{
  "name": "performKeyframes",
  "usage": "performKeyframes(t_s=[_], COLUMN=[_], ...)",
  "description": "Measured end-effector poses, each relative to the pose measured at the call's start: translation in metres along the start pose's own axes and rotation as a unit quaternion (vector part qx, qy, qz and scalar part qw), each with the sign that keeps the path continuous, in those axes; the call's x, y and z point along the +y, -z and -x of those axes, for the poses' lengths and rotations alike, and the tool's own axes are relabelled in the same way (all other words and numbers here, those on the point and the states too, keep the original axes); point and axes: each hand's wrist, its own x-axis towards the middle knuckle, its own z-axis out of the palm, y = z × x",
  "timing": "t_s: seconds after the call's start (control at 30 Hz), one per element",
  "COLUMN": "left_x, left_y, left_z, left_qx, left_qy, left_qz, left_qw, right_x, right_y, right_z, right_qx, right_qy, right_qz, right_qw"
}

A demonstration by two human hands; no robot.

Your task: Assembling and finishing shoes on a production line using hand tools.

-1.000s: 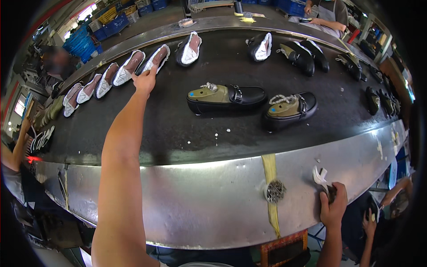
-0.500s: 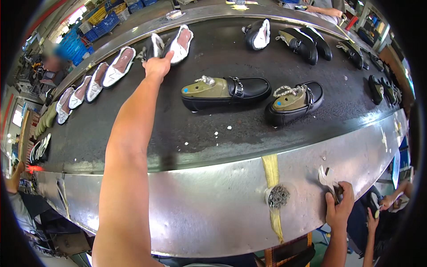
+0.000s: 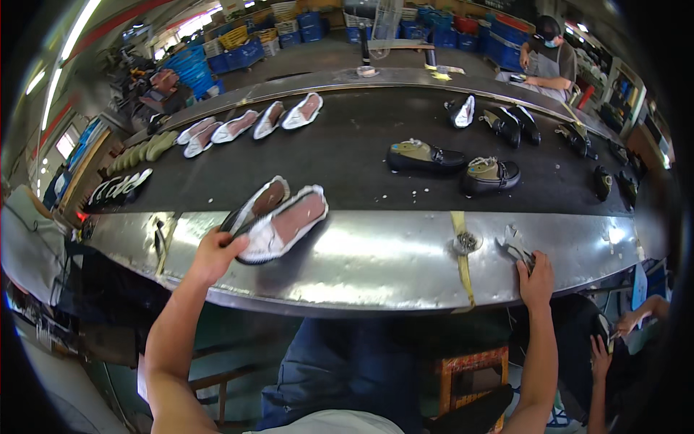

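Note:
My left hand (image 3: 215,254) grips a pair of shoe uppers by one end, pinched together above the metal ledge. The nearer shoe upper (image 3: 289,226) shows a white lining edge and a brownish-pink bottom; the other shoe upper (image 3: 266,199) is partly hidden behind it. My right hand (image 3: 536,282) is closed around metal pincers (image 3: 516,247), whose jaws point away over the ledge. To the left of the pincers, a small round container of tacks (image 3: 467,242) sits on a yellow tape strip (image 3: 463,278).
On the dark belt (image 3: 347,159) beyond the ledge (image 3: 369,253) lie two olive-and-black shoes (image 3: 426,155), (image 3: 491,176). More white-edged uppers (image 3: 302,111) line the far left. Black shoes (image 3: 502,124) stand far right. A person (image 3: 553,61) works across; another's hands (image 3: 629,323) hold a shoe at right.
My left hand has drawn the pair of shoe uppers from the belt's far side back over the ledge. My view has tilted up. My right hand still holds the pincers by the ledge.

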Motion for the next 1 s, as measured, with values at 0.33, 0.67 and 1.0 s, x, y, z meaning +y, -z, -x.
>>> performKeyframes(t_s=[0.33, 0.67, 1.0], left_x=[0.000, 0.012, -0.080], left_y=[-0.011, -0.051, -0.164], left_z=[0.060, -0.025, 0.299], left_qx=[-0.021, -0.163, -0.163], left_qy=[-0.272, -0.054, -0.003], left_qz=[-0.282, -0.098, 0.484], left_qw=[0.920, 0.980, 0.860], right_x=[-0.170, -0.252, -0.272], right_y=[0.032, 0.096, 0.126], right_z=[0.174, 0.356, 0.385], right_qx=[-0.225, -0.445, -0.441], right_qy=[-0.199, -0.286, -0.087], right_qz=[-0.435, -0.630, -0.396], right_qw=[0.849, 0.568, 0.801])
